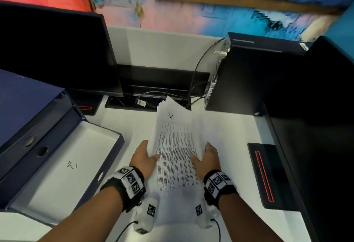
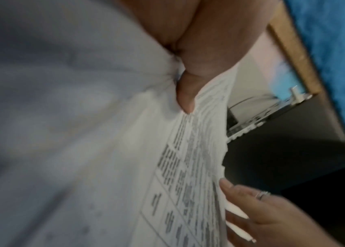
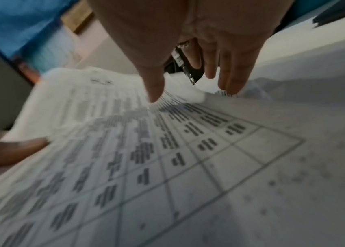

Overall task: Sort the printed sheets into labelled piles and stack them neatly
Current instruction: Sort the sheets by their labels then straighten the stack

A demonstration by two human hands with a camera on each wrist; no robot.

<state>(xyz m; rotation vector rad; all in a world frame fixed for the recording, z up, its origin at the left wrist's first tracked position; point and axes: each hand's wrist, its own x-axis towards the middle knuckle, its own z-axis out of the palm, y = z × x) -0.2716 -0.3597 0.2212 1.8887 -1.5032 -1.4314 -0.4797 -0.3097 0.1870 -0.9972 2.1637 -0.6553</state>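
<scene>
Two bare hands flank one loose stack of white printed sheets (image 1: 177, 157) w/ grid tables, lying on the white desk top (image 1: 235, 132), centre, between the open navy cardboard box (image 1: 63, 165) at left and the black monitor foot w/ red stripe (image 1: 265, 174) at right.

Risks (judged): sheets lie fanned, far corners staggered; squeezing the sides too fast could buckle the top sheet or push lower sheets out toward the far cable slot (image 1: 145, 104). The far end lifts slightly, so a sheet may slide off. Text is blurred in the wrist views, so mis-sorting by label is possible.

Left hand (image 1: 145, 155): thumb (image 2: 186, 93) presses the top sheet near its left edge; other fingers hidden, cannot tell. Right hand (image 1: 207, 156): fingers (image 3: 230, 73) straight, close together, tips at the right edge, thumb apart.

Look of stack: thin, flexible paper, dense black rows, handwritten "H.R" at the far end of the top sheet.
</scene>
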